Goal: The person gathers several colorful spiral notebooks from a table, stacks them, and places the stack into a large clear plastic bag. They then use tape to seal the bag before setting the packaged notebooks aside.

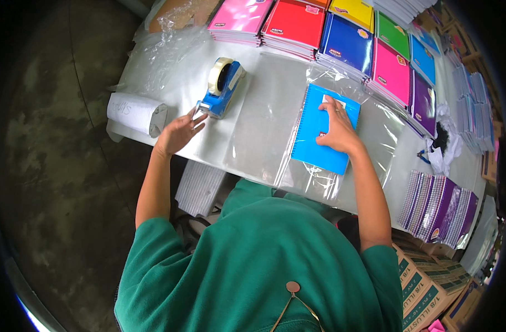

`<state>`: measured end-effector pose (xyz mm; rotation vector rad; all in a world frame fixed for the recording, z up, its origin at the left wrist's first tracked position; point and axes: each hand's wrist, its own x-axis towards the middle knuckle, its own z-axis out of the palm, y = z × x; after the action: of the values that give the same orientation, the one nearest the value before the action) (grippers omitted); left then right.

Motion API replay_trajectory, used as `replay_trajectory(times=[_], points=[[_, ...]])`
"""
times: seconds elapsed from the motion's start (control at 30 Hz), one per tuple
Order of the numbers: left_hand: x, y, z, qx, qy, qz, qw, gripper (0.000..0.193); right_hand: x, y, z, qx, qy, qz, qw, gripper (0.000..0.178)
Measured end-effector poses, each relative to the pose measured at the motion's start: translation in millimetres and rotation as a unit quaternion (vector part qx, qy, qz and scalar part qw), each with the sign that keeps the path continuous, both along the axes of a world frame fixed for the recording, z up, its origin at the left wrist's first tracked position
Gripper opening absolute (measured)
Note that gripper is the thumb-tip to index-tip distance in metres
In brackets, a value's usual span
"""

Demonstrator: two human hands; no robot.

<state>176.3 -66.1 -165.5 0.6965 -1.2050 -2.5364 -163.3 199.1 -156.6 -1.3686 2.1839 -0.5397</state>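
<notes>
Bagging step: right hand (pixel 337 131), flat and open, presses the blue notebook (pixel 325 130) inside a clear bag (pixel 375 133) right of the tape dispenser (pixel 221 87). Left hand (pixel 179 131), open and empty, fingertips at the dispenser's front; sealing likely calls for a strip of tape.

Your left hand (pixel 178 133) reaches forward near the table's left edge, palm down, fingers loosely spread and holding nothing. Your right hand (pixel 337 130) lies flat farther right, toward the table's middle, fingers extended forward, pressing down. Both forearms are bare, in green sleeves.
</notes>
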Motion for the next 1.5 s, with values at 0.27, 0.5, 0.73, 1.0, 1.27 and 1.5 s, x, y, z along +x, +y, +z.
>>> replay_trajectory(times=[0.27, 0.5, 0.73, 1.0, 1.27, 1.5], points=[[-72, -7, 28, -0.428, -0.296, 0.308, 0.797, 0.023, -9, 7, 7, 0.022, 0.015, 0.008, 1.000, 0.086], [-265, 120, 15, -0.612, -0.330, -0.351, 0.627, 0.046, -12, 2, 2, 0.005, -0.004, -0.009, 1.000, 0.107], [-258, 51, 32, -0.736, -0.380, -0.410, 0.381, 0.067, -17, 19, -4, -0.079, 0.016, -0.030, 0.996, 0.119], [-218, 160, -41, -0.368, -0.167, -0.083, 0.911, 0.074, -11, 58, -59, -0.260, -0.293, -0.371, 0.842, 0.097], [-180, 161, 29, -0.329, 0.064, 0.026, 0.942, 0.068, 20, 58, 68, -0.539, -0.180, -0.144, 0.810, 0.058], [-191, 154, 85, -0.390, 0.027, 0.025, 0.920, 0.045, -14, 64, 100, -0.512, 0.006, -0.112, 0.852, 0.032]])
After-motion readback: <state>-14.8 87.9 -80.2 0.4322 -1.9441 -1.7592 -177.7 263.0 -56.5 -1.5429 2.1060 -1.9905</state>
